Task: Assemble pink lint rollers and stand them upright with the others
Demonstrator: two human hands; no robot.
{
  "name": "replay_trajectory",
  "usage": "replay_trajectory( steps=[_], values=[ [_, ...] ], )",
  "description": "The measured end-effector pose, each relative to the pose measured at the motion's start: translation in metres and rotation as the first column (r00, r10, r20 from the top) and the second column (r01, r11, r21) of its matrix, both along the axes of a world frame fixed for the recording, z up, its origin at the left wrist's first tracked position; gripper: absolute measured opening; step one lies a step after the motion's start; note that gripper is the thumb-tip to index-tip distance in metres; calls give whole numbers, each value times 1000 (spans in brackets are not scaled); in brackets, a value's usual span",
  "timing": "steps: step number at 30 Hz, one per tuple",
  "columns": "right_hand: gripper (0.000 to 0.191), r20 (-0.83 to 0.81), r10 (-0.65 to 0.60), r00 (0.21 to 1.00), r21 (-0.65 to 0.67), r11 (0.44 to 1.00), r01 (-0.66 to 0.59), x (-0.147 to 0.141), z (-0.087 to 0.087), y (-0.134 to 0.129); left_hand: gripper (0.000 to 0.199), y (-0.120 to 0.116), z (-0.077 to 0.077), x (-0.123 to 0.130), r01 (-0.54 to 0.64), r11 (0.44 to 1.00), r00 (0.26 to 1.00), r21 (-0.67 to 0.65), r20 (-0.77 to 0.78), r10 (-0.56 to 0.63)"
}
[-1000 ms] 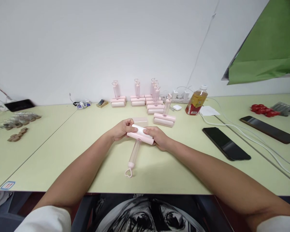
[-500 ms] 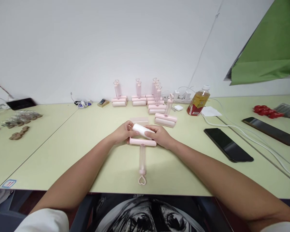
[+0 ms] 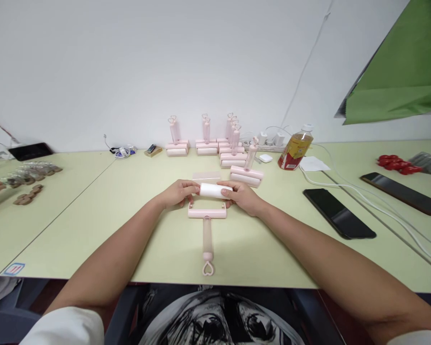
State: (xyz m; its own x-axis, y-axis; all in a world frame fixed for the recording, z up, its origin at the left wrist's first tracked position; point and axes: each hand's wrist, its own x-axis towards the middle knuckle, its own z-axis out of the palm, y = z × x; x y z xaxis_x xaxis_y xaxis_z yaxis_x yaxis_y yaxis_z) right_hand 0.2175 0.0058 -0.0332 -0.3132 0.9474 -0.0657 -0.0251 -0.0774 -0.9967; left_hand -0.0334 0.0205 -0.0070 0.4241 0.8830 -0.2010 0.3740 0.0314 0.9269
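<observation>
Green table (image 3: pixel 75 215) bore lint-roller frame (image 3: pixel 207 213), six o'clock of white roll (image 3: pixel 211 190); left hand (image 3: pixel 175 194), right hand (image 3: pixel 247 197) pinched its ends, ideally level.

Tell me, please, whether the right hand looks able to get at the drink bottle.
Probably yes: the table between the right hand and the bottle looks bare, with the nearest upright pink roller left of the way. But this hand holds the white roll, and must likely release it first.
</observation>
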Motion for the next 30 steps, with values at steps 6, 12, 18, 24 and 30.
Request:
replay_trajectory(
  steps=[6, 12, 18, 24, 30],
  values=[
    [33, 59, 39, 998, -6, 999, -39, 0, 7, -4, 40, 1, -2, -1, 35, 999, 999, 26, 13, -36],
    [31, 23, 74, 997, -31, 997, -73, 4, 5, 0, 36, 2, 0, -1, 38, 998, 999, 47, 32, -40],
    [42, -107, 60, 992, -124, 990, -73, 4, 2, 6, 28, 8, 0, -5, -6, 999, 1000, 44, 12, 6],
    [34, -64, 72, 995, -111, 991, -79, 3, 1, 6, 23, 10, -4, -5, -85, 995, 993, -46, 75, 88],
    [29, -33, 41, 999, -99, 994, -45, 1, 3, 5, 20, 5, 1, -2, -73, 997, 996, -37, 46, 75]
  ],
)
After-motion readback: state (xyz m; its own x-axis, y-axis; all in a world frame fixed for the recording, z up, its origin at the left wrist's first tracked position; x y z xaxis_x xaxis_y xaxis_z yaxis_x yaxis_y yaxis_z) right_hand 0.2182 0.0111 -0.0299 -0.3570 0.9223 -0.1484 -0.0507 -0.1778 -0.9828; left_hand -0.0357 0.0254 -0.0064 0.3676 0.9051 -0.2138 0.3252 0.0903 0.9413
